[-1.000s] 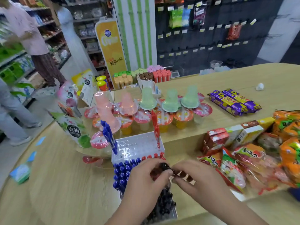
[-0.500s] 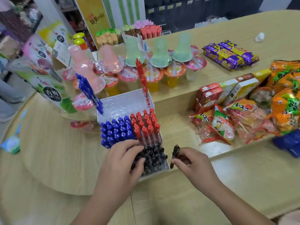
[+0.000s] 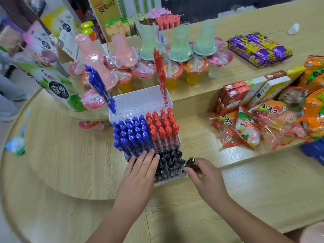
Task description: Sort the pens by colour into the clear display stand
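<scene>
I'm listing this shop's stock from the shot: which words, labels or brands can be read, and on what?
"青梅" on the green pouch; the smaller line below is unclear.
"脆爽大", rest blurred, on the yellow sign.
Purple packs, red cartons, snack bags: print too blurred to read.
Black pen in the right hand: no readable print.

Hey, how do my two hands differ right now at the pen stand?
The left hand lies flat, fingers straight, on the black pens; the right hand pinches a single black pen. The left hand is at the front left of the clear display stand; the right hand at its front right corner. Both are at the black section.
</scene>
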Available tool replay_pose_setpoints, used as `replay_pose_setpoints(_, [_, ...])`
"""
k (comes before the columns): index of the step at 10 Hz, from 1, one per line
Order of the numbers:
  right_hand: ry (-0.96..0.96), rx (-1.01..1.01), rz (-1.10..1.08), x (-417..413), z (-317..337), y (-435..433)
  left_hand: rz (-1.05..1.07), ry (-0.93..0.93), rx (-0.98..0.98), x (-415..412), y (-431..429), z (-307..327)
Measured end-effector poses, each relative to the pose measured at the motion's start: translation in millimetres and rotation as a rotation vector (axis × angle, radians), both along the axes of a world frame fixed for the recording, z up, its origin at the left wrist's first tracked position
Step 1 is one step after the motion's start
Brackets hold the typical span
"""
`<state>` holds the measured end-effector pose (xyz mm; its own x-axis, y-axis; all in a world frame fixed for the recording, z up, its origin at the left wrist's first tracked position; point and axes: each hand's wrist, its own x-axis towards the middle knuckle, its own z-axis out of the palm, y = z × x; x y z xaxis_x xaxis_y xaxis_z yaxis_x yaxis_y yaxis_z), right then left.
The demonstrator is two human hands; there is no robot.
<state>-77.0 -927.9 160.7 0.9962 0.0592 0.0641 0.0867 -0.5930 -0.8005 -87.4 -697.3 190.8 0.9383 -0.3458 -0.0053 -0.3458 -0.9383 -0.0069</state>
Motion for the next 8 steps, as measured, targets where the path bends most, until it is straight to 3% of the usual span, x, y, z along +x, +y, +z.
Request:
replay_pose_setpoints(7, [0.148, -0.348, 0.188, 18, -9, 10, -0.008, -0.034, -0.027, 1, 4, -7])
replay_pose_setpoints(8, [0.209, -0.385, 0.125, 10, -7, 1, 0.031, -0.02, -0.244, -8, 6, 5])
